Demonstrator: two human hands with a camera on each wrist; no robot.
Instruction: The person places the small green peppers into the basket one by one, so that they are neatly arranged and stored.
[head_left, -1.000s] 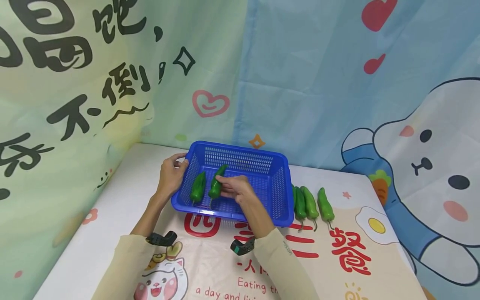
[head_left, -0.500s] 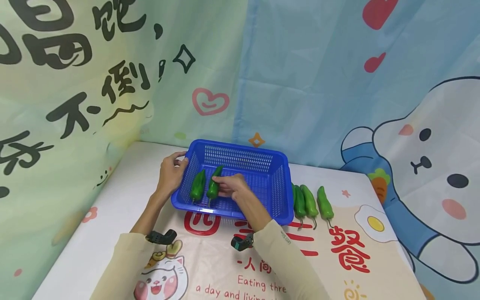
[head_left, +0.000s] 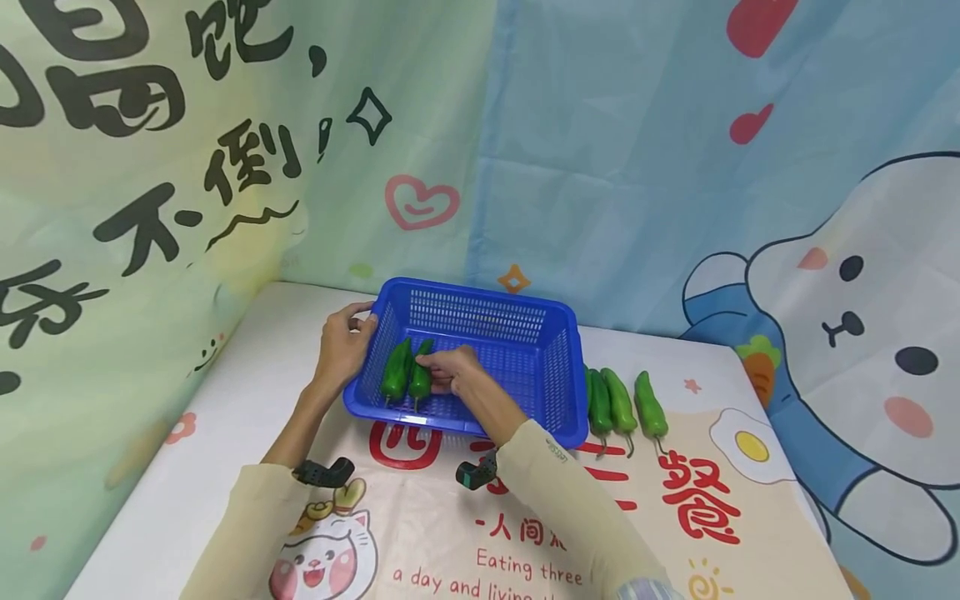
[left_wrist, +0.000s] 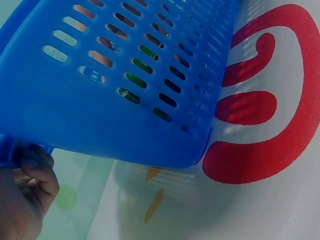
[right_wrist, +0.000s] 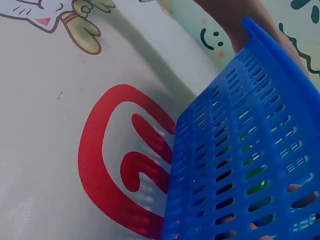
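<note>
And the basket [head_left: 480, 292] is held at its left rim by the left hand [head_left: 343, 346], fingers curled and drawn in on the plastic! Inside, the held pepper [head_left: 419, 385] is pinched by the right hand [head_left: 453, 368]: the thumb is laid across it, the fingers are bent in at its right side, and no wide gap is left between them. It is lined up with its stem toward the person, in the left part of the basket, right beside a second pepper [head_left: 395, 375]; whether the two are touching cannot be told.

Off to the right, more peppers [head_left: 619, 402] are laid on the table [head_left: 300, 333], two in front kept close together just beside the basket wall, a sliver of another half hidden by it, and a lone pepper [head_left: 650, 408] set a little apart.

From the left wrist, green is glimpsed through the slots. From the right wrist, green and bits of fingers are caught behind the basket wall, the rest of that grip being hidden. A red character [head_left: 406, 444] is seen printed in front of the basket.
</note>
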